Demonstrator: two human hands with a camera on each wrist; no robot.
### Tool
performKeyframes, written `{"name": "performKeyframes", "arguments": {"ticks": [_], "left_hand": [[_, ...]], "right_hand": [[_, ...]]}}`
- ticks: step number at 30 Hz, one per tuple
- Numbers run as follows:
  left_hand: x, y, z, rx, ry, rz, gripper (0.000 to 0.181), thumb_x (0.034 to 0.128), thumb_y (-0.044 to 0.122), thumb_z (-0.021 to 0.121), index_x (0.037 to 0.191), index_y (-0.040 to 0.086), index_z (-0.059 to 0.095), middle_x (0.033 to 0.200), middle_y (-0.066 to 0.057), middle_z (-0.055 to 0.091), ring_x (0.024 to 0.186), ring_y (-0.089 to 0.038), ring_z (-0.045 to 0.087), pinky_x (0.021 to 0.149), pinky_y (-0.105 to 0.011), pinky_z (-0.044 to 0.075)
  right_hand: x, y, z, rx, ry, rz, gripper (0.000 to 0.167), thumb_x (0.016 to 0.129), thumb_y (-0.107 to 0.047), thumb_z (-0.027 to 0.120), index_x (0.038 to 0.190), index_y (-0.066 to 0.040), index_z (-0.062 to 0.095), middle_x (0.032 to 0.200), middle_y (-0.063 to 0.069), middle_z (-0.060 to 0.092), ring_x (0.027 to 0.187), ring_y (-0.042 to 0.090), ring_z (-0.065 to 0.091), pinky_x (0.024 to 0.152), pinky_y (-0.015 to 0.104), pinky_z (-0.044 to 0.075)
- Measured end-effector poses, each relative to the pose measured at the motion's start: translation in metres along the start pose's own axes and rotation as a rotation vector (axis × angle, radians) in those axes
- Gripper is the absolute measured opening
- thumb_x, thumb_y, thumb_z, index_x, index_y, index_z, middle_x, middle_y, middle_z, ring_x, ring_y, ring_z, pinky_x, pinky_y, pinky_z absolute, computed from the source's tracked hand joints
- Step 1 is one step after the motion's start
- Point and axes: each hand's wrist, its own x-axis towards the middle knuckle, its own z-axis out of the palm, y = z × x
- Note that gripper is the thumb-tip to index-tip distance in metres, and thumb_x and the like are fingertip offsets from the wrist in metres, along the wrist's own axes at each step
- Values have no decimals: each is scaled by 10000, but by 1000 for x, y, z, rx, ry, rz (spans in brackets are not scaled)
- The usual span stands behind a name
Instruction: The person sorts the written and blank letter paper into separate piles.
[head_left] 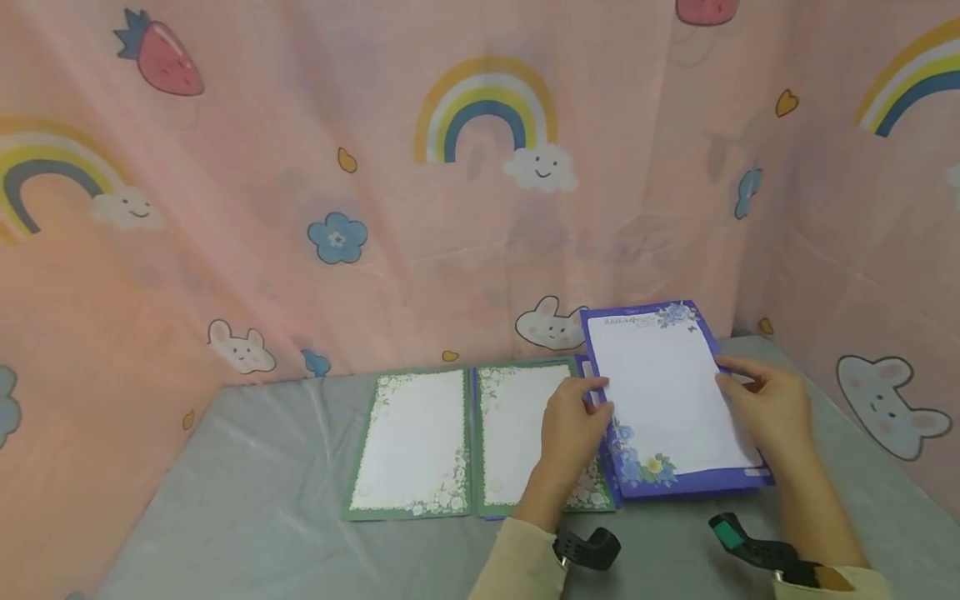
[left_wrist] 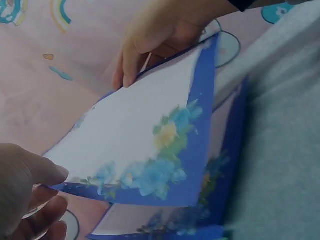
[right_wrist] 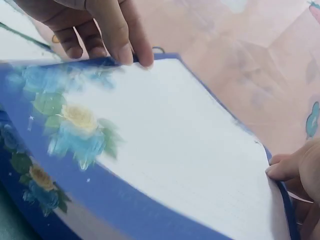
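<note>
A sheet of paper (head_left: 660, 400) with a blue-purple border and printed blue and yellow flowers is held up off the table, tilted. Its left edge is pinched between thumb and fingers of my left hand (head_left: 570, 425). On the opposite edge, my right hand (head_left: 776, 408) pinches it the same way. In the left wrist view, a matching blue-bordered sheet (left_wrist: 231, 135) lies beneath, apart from the raised one. The right wrist view also shows both hands at the edges of the sheet (right_wrist: 175, 135).
Two green-bordered floral sheets (head_left: 416, 442) lie side by side at left; the right-hand green sheet (head_left: 517, 425) is partly covered by my left hand and has blue edges showing under it. A grey cloth (head_left: 262, 483) covers the table. Pink patterned curtain (head_left: 420, 275) stands behind.
</note>
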Motion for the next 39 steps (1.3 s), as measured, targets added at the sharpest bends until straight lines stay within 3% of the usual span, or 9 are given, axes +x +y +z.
{"name": "performKeyframes", "arguments": {"ticks": [4, 8, 11, 14, 19, 23, 26, 39], "left_hand": [[-3, -8, 10, 77, -32, -20, 303, 883, 156, 744, 1186, 176, 754, 993, -6, 679, 663, 16, 453, 575, -162, 392], [-5, -14, 17, 129, -56, -38, 301, 887, 183, 748, 1187, 193, 756, 1018, 28, 676, 689, -1, 495, 598, -167, 413], [-6, -17, 21, 198, -48, -21, 285, 887, 210, 756, 1172, 209, 763, 1090, 34, 697, 821, -53, 615, 690, -200, 503], [-8, -19, 22, 289, -26, 18, 277, 875, 241, 769, 1152, 227, 774, 1145, 23, 718, 993, -135, 661, 837, -267, 540], [-9, -23, 22, 410, -13, 79, 290, 853, 288, 782, 1138, 236, 781, 1169, 43, 727, 1101, -170, 632, 953, -332, 500], [-10, -26, 23, 484, -4, 103, 294, 857, 305, 776, 1142, 233, 779, 1169, 54, 730, 1121, -172, 630, 982, -344, 492], [-11, -29, 24, 529, 2, 107, 289, 859, 304, 773, 1138, 228, 780, 1159, 48, 737, 1120, -177, 637, 992, -350, 491], [-13, -32, 28, 605, -21, 91, 273, 882, 312, 754, 1140, 226, 780, 1188, 52, 729, 1162, -168, 624, 1023, -353, 472]], "right_hand": [[3, 10, 9, -15, -15, -9, 432, 1034, -276, 529, 1409, -70, 588, 1430, 302, 535, 1116, 407, 554, 711, 298, 379], [5, 21, 19, -49, -5, -52, 393, 1020, -216, 554, 1357, -26, 626, 1342, 317, 592, 964, 344, 602, 643, 275, 398], [4, 29, 25, -80, 23, -125, 353, 998, -151, 574, 1300, 11, 659, 1208, 326, 651, 815, 282, 609, 569, 254, 401], [4, 33, 31, -99, 32, -170, 344, 992, -130, 568, 1283, 27, 663, 1149, 326, 666, 778, 274, 609, 563, 254, 398], [4, 37, 38, -103, -7, -138, 388, 1003, -166, 550, 1341, 10, 624, 1218, 333, 630, 912, 365, 620, 628, 300, 419], [5, 40, 43, -99, -60, -135, 417, 1006, -151, 538, 1386, 17, 579, 1333, 355, 572, 1135, 497, 574, 824, 555, 528], [5, 42, 46, -106, -91, -164, 431, 1002, -126, 530, 1401, 37, 552, 1406, 380, 508, 1291, 575, 468, 1006, 693, 417], [2, 49, 54, -271, -75, -281, 445, 994, -174, 554, 1356, 83, 554, 1364, 399, 513, 1253, 598, 442, 1019, 724, 344]]}}
